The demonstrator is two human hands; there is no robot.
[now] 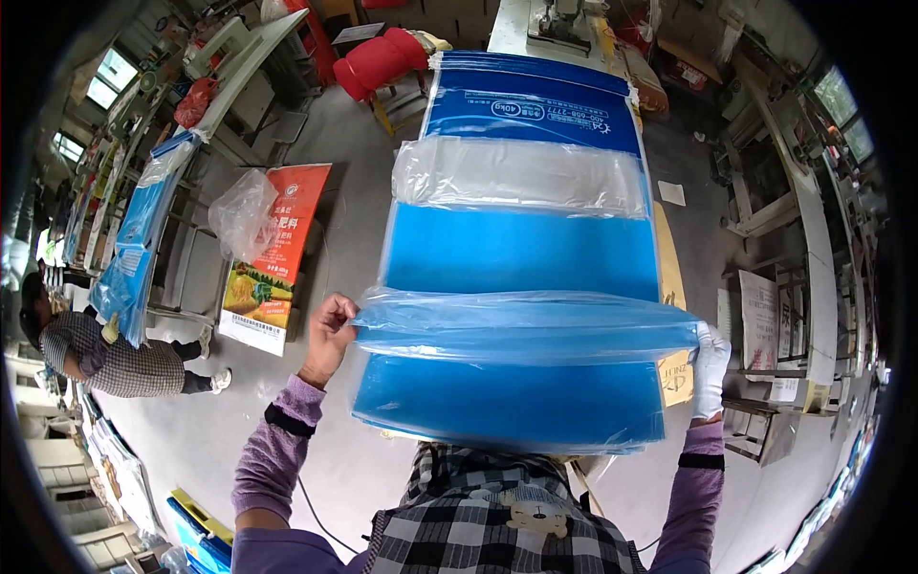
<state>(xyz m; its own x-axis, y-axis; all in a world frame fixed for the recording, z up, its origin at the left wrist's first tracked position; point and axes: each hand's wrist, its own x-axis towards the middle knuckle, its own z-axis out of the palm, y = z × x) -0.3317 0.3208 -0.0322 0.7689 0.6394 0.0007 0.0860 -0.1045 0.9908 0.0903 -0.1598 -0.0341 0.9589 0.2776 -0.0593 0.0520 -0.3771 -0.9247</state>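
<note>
A stack of blue printed sacks lies in front of me, its far ends bunched at the top. Across the sacks stretches a gathered band of clear plastic film. My left hand, bare, pinches the film's left end. At the other end my right hand, in a white glove, is closed on the film beyond the stack's right edge. Farther up, a folded strip of clear plastic lies flat across the sacks.
A red-orange printed sack with crumpled clear plastic is on the left. Another person stands farther left beside hanging blue sacks. A sewing machine sits on the far table. Workbenches line the right.
</note>
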